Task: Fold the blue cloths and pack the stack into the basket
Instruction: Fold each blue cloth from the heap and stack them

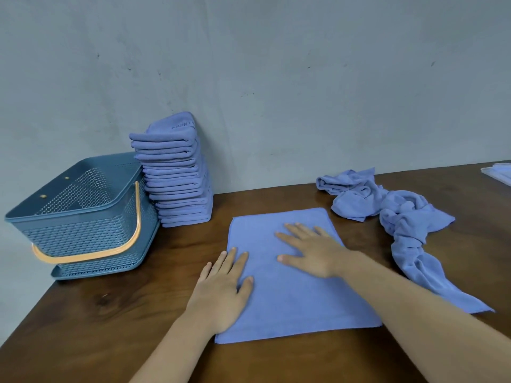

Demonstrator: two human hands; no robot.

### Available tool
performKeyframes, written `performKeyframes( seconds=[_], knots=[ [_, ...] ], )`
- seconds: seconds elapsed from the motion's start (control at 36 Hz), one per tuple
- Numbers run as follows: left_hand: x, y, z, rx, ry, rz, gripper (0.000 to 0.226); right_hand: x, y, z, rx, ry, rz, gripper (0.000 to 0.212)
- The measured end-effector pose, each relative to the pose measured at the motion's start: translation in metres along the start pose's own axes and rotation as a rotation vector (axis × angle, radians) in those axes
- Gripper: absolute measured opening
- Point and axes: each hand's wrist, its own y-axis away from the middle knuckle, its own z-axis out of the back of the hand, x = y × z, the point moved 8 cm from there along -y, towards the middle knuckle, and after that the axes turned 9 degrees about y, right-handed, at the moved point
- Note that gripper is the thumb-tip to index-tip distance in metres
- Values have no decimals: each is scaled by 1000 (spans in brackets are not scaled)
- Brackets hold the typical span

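Observation:
A blue cloth (293, 299) lies flat on the brown table (110, 313) in front of me. My left hand (224, 286) rests flat on its left edge, fingers straight. My right hand (309, 250) presses flat on the cloth's middle, fingers spread. A tall stack of folded blue cloths (177, 175) leans against the wall at the back left. Beside it, further left, stands the blue perforated basket (83, 214) with an orange handle (110, 250) hanging down its front. A heap of crumpled blue cloths (387, 211) lies to the right of the flat cloth.
The grey wall (276, 78) runs along the table's back edge. A pale flat object (497, 172) shows at the far right edge of the table. The basket sits close to the table's left corner.

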Motion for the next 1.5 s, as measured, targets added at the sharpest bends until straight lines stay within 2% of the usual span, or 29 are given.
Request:
performKeyframes(
  seconds=[0.11, 0.22, 0.33, 0.42, 0.5, 0.61, 0.67, 0.75, 0.86, 1.0, 1.11, 1.22, 1.28, 1.39, 1.44, 1.5],
  knots=[
    [-2, 1, 1, 7, -11, -3, 65, -76, 2, 3, 0, -66, -197, 94],
    [-2, 1, 1, 12, -16, 2, 65, -89, 5, 3, 22, -51, -204, 93],
    [-2, 2, 1, 23, -15, 7, 65, -69, 13, 18, -68, 56, -189, 80],
    [-3, 3, 2, 21, 2, 6, 65, -37, 31, 20, -123, 8, -179, 69],
    [-4, 6, 6, -15, 69, -9, 64, 5, 54, 12, -110, -62, -106, 67],
    [-24, 18, 24, -119, 173, -174, 48, 41, 92, -1, -63, -89, -36, 68],
    [-42, 28, 23, -84, 200, -209, 46, 43, 109, -9, -71, -75, -47, 69],
    [-63, 46, 5, 24, 104, -188, 56, 33, 129, -18, -118, -28, -115, 72],
    [-52, 65, -12, 94, 10, -138, 65, 8, 151, -26, -119, -9, -205, 81],
    [-47, 71, -9, 113, -23, -119, 69, -9, 171, -30, -124, -13, -259, 89],
    [-50, 72, -8, 107, -34, -107, 80, -6, 176, -28, -141, -21, -269, 90],
    [-54, 77, -2, 50, -51, -101, 89, 1, 179, -20, -246, 49, -219, 84],
    [-66, 83, 3, -40, -61, -199, 79, 12, 183, -14, -349, 74, -97, 72],
    [-106, 103, -3, -120, 41, -550, 35, 29, 188, -14, -468, 11, 151, 35],
    [-116, 107, -9, -138, 48, -608, 24, 31, 189, -13, -500, -23, 196, 25],
    [-119, 104, -9, -169, 49, -587, 21, 32, 190, -11, -519, -40, 208, 22]
  ],
)
